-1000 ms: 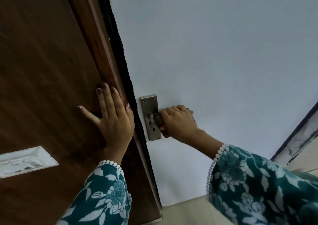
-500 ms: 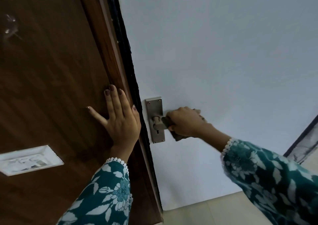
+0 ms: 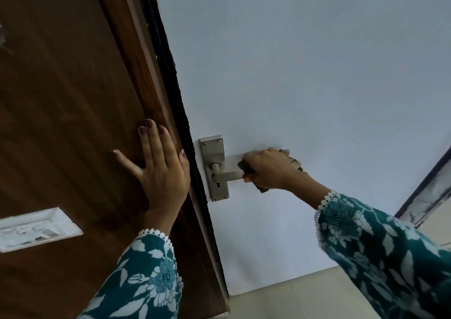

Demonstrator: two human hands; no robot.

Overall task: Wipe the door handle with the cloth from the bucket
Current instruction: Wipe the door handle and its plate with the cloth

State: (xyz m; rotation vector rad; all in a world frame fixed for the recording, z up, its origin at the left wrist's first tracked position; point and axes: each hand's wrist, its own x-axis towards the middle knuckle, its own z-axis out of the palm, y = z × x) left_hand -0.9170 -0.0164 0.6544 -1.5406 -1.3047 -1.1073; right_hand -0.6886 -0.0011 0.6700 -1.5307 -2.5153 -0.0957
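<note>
A silver lever door handle (image 3: 225,175) on a metal backplate (image 3: 212,147) is fixed to the white door (image 3: 305,74). My right hand (image 3: 271,168) is shut on a dark, crumpled cloth (image 3: 294,158) wrapped round the outer end of the lever, and the inner part of the lever shows bare. The cloth pokes out above and below my fist. My left hand (image 3: 159,172) lies flat with fingers spread against the brown wooden frame (image 3: 73,123), left of the handle. No bucket is in view.
A white switch plate (image 3: 34,228) sits on the brown wood at lower left. A black strip (image 3: 170,74) runs between frame and door. Pale floor tiles (image 3: 280,301) show below, and a dark-edged frame (image 3: 429,191) stands at far right.
My right hand with the cloth has slid outward along the lever, away from the backplate, baring the inner part of the handle. My left hand stays pressed on the wood.
</note>
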